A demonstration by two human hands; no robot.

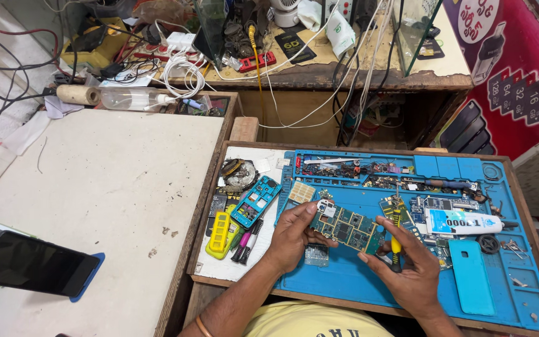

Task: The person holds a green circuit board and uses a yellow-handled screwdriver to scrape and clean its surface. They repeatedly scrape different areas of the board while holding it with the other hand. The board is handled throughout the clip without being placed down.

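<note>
Hands are close together: left hand [291,240] pinches the green circuit board [347,228], lying sideways between them; right hand [410,271] grips a yellow screwdriver [395,240] at its right end.

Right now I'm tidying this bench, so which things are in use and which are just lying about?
In use:
green circuit board in left hand
yellow-handled screwdriver in right hand

Lying about:
glue tube
teal phone cover
yellow keypad frame
black phone
clear bottle

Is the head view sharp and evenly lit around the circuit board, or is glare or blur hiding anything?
Head view: even daylight, circuit board sharp between left hand and right hand; soft shadows on blue mat; edges bow slightly; mild sheen on the dark phone.
</note>
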